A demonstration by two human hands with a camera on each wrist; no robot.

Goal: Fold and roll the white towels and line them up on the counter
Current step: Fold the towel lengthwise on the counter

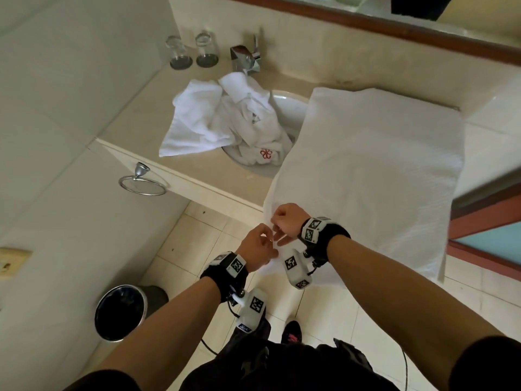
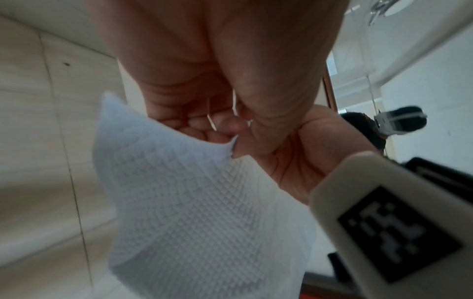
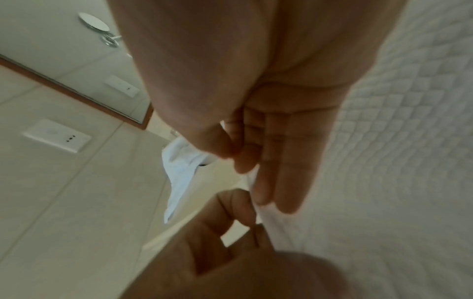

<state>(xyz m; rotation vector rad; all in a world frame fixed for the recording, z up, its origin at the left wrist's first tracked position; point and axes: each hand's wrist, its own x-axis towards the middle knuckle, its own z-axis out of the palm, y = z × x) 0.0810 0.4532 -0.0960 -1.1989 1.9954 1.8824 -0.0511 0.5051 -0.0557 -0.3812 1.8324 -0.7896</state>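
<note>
Where heaped, towels [image 1: 225, 119] in sink [image 1: 290, 108]

I see two upturned glasses [image 1: 194, 52] at the counter's back-left corner beside the faucet [image 1: 245, 58] (chrome), a towel ring [image 1: 143, 184] below the front edge, a bin [image 1: 121, 312] on the floor.

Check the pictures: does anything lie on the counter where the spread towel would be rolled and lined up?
Yes. Crumpled white towels lie over the counter and sink, left of the spread towel.
</note>
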